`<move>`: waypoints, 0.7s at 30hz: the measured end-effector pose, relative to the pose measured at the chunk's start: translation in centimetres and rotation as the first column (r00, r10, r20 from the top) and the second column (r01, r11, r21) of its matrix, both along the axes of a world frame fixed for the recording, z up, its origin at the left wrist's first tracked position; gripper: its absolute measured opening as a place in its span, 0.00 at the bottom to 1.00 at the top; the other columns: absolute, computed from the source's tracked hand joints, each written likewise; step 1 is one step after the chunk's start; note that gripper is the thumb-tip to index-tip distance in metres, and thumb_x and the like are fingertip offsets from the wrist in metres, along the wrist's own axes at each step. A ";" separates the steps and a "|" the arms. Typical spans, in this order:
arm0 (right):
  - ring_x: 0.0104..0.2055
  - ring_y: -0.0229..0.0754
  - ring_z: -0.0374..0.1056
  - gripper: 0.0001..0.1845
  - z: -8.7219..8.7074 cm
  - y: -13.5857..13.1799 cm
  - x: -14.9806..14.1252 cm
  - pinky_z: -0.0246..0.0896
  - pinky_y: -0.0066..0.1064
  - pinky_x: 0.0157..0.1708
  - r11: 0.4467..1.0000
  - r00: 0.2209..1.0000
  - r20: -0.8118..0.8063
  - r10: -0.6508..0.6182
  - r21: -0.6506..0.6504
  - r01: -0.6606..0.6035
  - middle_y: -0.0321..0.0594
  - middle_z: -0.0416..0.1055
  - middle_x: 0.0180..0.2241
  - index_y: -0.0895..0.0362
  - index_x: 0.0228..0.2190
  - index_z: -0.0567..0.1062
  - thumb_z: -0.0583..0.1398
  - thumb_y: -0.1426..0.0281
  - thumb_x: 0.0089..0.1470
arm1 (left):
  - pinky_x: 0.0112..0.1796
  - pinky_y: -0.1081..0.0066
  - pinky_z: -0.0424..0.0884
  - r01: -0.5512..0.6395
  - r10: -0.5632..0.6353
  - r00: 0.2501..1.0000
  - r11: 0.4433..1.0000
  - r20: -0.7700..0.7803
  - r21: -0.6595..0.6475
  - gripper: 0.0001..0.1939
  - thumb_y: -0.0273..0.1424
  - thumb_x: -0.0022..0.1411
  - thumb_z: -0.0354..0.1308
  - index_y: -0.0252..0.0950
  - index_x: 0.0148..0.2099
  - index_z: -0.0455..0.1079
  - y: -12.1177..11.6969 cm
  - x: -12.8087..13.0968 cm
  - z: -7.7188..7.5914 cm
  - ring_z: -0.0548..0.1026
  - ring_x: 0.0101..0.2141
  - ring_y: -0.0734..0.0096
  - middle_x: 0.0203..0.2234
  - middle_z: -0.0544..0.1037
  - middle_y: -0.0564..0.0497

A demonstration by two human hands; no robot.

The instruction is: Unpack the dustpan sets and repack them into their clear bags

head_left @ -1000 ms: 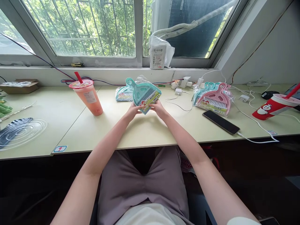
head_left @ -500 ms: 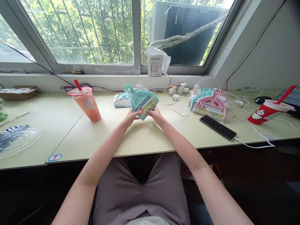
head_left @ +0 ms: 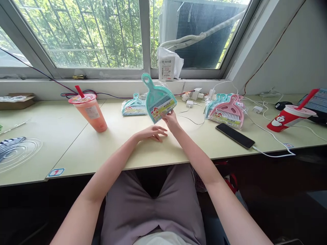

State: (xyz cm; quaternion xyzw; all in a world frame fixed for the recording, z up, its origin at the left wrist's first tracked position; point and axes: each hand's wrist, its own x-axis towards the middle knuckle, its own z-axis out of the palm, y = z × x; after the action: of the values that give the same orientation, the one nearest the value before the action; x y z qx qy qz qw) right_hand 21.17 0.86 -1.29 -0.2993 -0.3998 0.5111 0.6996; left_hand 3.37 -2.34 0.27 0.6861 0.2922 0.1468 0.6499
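My right hand (head_left: 170, 119) grips the lower edge of a green dustpan and brush set (head_left: 159, 100) in clear wrapping, raised above the table with its handle pointing up. A yellow printed label crosses its front. Just below it, my left hand (head_left: 150, 133) is off the set, fingers stretched out over the tabletop and holding nothing. Behind, to the left, another wrapped green dustpan set (head_left: 134, 106) lies on the table. Several more sets, green ones behind and a pink dustpan set (head_left: 227, 112) in front, lie grouped at the right.
An orange drink cup (head_left: 89, 114) with a red straw stands left of my hands. At right are a charging phone (head_left: 235, 135), white cables, and a tilted red cup (head_left: 287, 119). Clear coiled plastic (head_left: 24, 153) lies far left. A white box (head_left: 166, 69) stands on the sill.
The green set has risen and turned more upright in my right hand. My left hand has let go of it and dropped lower, toward the table.
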 end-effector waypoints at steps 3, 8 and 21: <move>0.58 0.51 0.71 0.37 0.4 0.1 0.7 0.71 0.49 0.57 0.999 0.999 0.008 -0.031 0.036 0.030 0.40 0.76 0.48 0.48 0.45 0.62 0.73 0.70 0.36 | 0.41 0.59 0.80 -0.150 0.139 0.984 0.985 0.115 0.088 0.37 0.51 0.58 0.66 0.41 0.64 0.67 0.5 -0.2 0.1 0.80 0.49 0.49 0.60 0.73 0.35; 0.55 0.52 0.72 0.39 -0.3 0.2 0.1 0.73 0.50 0.55 0.999 0.998 0.068 0.003 -0.035 0.000 0.40 0.75 0.45 0.49 0.43 0.63 0.76 0.67 0.32 | 0.39 0.60 0.81 -0.469 0.381 0.845 0.865 0.376 0.179 0.34 0.53 0.60 0.60 0.42 0.63 0.66 1.4 -0.5 0.2 0.73 0.57 0.47 0.62 0.71 0.40; 0.54 0.50 0.72 0.37 0.1 -0.8 -0.3 0.71 0.53 0.58 0.993 0.989 0.121 0.090 -0.084 -0.080 0.37 0.75 0.46 0.48 0.45 0.64 0.74 0.69 0.34 | 0.39 0.58 0.81 -0.598 0.515 0.777 0.784 0.363 0.168 0.31 0.47 0.50 0.67 0.36 0.51 0.68 1.9 0.1 -0.4 0.79 0.47 0.51 0.48 0.80 0.42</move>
State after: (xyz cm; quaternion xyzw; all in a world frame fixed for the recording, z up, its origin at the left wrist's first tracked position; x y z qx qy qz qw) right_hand 20.90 0.01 -1.18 -0.3409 -0.4344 0.5361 0.6385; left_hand 3.42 -0.47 -0.08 0.6203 0.3590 0.4743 0.5112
